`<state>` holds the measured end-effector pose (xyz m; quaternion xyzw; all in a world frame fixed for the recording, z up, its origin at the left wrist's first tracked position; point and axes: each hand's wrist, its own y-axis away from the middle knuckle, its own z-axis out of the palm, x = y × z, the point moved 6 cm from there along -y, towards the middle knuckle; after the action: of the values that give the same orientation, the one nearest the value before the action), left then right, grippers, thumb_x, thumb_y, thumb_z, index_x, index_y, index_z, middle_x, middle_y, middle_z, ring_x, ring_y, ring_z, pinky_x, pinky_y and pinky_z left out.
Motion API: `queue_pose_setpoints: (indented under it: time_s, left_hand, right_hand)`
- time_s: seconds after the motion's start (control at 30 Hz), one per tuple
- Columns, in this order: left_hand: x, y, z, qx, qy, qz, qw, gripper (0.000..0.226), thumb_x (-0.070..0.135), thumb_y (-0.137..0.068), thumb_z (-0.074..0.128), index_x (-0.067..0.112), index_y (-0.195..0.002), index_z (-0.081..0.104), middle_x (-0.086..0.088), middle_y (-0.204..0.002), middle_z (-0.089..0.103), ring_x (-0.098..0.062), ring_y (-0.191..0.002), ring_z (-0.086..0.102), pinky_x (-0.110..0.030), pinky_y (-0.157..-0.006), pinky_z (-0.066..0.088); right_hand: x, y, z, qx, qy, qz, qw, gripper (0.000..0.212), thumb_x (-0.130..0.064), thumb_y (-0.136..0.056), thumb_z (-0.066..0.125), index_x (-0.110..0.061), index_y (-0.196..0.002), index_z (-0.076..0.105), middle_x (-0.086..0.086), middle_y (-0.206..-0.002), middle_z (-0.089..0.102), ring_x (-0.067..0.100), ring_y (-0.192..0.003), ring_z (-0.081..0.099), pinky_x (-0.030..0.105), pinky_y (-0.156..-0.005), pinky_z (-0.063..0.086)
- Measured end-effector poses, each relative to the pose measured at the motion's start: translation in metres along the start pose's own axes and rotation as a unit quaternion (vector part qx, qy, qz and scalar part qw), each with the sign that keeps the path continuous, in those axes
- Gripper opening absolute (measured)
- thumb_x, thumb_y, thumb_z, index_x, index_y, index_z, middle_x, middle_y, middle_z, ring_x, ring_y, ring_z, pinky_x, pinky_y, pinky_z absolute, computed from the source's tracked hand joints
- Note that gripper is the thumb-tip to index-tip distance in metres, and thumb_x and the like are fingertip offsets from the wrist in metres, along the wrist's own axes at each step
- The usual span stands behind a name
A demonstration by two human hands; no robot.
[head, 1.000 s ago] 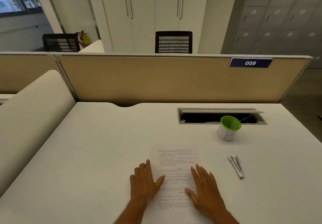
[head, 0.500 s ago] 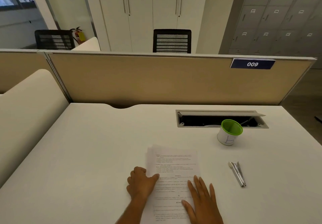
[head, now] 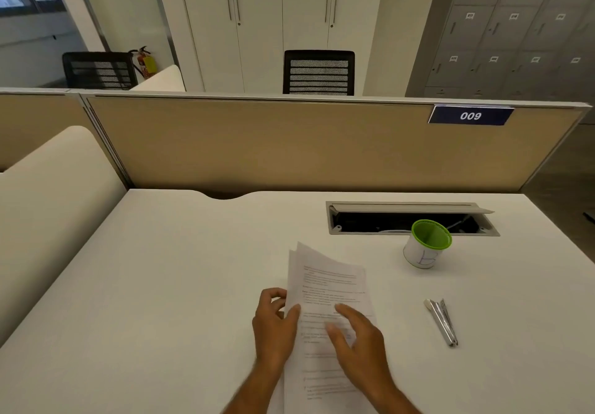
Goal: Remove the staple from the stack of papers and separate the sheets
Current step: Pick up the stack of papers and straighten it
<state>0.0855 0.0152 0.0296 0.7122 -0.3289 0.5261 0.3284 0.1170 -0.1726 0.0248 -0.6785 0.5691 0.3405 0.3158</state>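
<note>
Head view: stack of papers (head: 325, 288) on counter (head: 161, 285), far end lifted, sheets fanned. Left hand (head: 273, 326) grip pinches stack's left edge, thumb on top. Right hand (head: 357, 339) released, blurred over stack's middle. Metal staple remover (head: 441, 322) lies well right, untouched.

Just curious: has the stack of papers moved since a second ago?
Yes. The stack of papers has lifted along its left edge, pinched by the left hand, while the metal tool stays put.
</note>
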Motion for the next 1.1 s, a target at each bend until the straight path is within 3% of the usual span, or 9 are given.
queue_pose_setpoints:
  time_s: [0.17,0.3,0.43,0.57,0.7,0.8,0.9,1.03,1.1]
  left_hand:
    - [0.033,0.015,0.023,-0.047,0.057,0.079,0.994,0.035,0.019,-0.085,0.077,0.037,-0.099,0.051,0.008,-0.102,0.072,-0.009,-0.080,0.073,-0.021,-0.060,0.059]
    - [0.047,0.023,0.032,-0.105,0.097,0.136,0.980,0.035,0.026,-0.084,0.069,0.052,-0.103,0.056,0.001,-0.118,0.064,-0.019,-0.094,0.071,-0.030,-0.073,0.062]
    - [0.048,0.020,0.032,-0.133,0.130,0.160,0.970,0.039,0.029,-0.077,0.068,0.042,-0.111,0.052,0.003,-0.117,0.070,-0.029,-0.094,0.070,-0.031,-0.079,0.060]
    - [0.073,0.004,0.013,-0.067,0.067,0.235,0.967,0.059,0.030,-0.076,0.079,0.033,-0.124,0.045,0.016,-0.118,0.066,-0.012,-0.105,0.066,-0.017,-0.082,0.055]
    - [0.094,-0.028,-0.004,-0.090,-0.015,0.198,0.976,0.080,0.046,-0.071,0.081,0.033,-0.139,0.041,0.026,-0.136,0.045,0.007,-0.120,0.047,-0.002,-0.086,0.040]
    - [0.106,-0.041,-0.004,-0.192,-0.056,0.171,0.965,0.053,0.050,-0.072,0.078,0.037,-0.118,0.058,0.018,-0.119,0.064,-0.004,-0.107,0.061,-0.012,-0.080,0.048]
    - [0.118,-0.041,-0.003,-0.234,-0.020,0.168,0.958,0.020,0.036,-0.082,0.077,0.028,-0.098,0.067,0.007,-0.099,0.074,-0.017,-0.089,0.071,-0.026,-0.074,0.062]
    - [0.126,-0.038,-0.004,-0.238,0.005,0.177,0.955,0.009,0.026,-0.087,0.075,0.023,-0.094,0.069,0.007,-0.092,0.075,-0.016,-0.081,0.073,-0.031,-0.072,0.063]
    - [0.125,-0.037,-0.003,-0.228,0.014,0.163,0.960,0.009,0.024,-0.088,0.075,0.023,-0.094,0.069,0.010,-0.091,0.075,-0.014,-0.080,0.073,-0.028,-0.070,0.063]
  right_hand:
    - [-0.045,-0.018,0.002,-0.025,-0.173,0.071,0.982,0.039,-0.046,-0.085,0.067,-0.036,-0.122,0.059,-0.020,-0.114,0.065,0.000,-0.107,0.062,0.012,-0.084,0.049]
    - [-0.061,-0.023,-0.011,-0.009,-0.193,0.069,0.979,0.023,-0.050,-0.084,0.065,-0.039,-0.105,0.064,-0.018,-0.103,0.071,0.009,-0.094,0.070,0.020,-0.076,0.059]
    - [-0.059,-0.034,-0.031,-0.048,-0.181,0.103,0.977,0.021,-0.031,-0.091,0.064,-0.028,-0.112,0.066,-0.003,-0.109,0.073,0.019,-0.092,0.070,0.037,-0.079,0.060]
    - [-0.069,-0.048,-0.061,-0.150,-0.156,0.056,0.975,0.019,-0.009,-0.090,0.065,-0.016,-0.105,0.073,0.002,-0.099,0.077,0.024,-0.091,0.073,0.051,-0.088,0.057]
    - [-0.087,-0.057,-0.089,-0.259,-0.161,0.006,0.952,0.020,-0.008,-0.085,0.071,-0.012,-0.104,0.074,0.009,-0.101,0.077,0.027,-0.092,0.073,0.043,-0.083,0.059]
    - [-0.097,-0.063,-0.105,-0.308,-0.174,-0.013,0.935,0.025,-0.013,-0.080,0.076,-0.009,-0.105,0.073,0.015,-0.104,0.075,0.029,-0.093,0.072,0.037,-0.078,0.058]
    - [-0.100,-0.069,-0.117,-0.340,-0.197,0.005,0.920,0.028,-0.010,-0.081,0.075,-0.008,-0.109,0.070,0.020,-0.109,0.073,0.036,-0.098,0.071,0.040,-0.080,0.060]
    - [-0.093,-0.075,-0.127,-0.373,-0.193,0.042,0.907,0.040,-0.008,-0.080,0.076,-0.006,-0.118,0.063,0.026,-0.115,0.069,0.045,-0.104,0.066,0.055,-0.089,0.055]
    - [-0.090,-0.074,-0.130,-0.393,-0.182,0.051,0.900,0.044,-0.005,-0.080,0.076,-0.005,-0.121,0.060,0.027,-0.117,0.068,0.045,-0.106,0.065,0.055,-0.091,0.054]
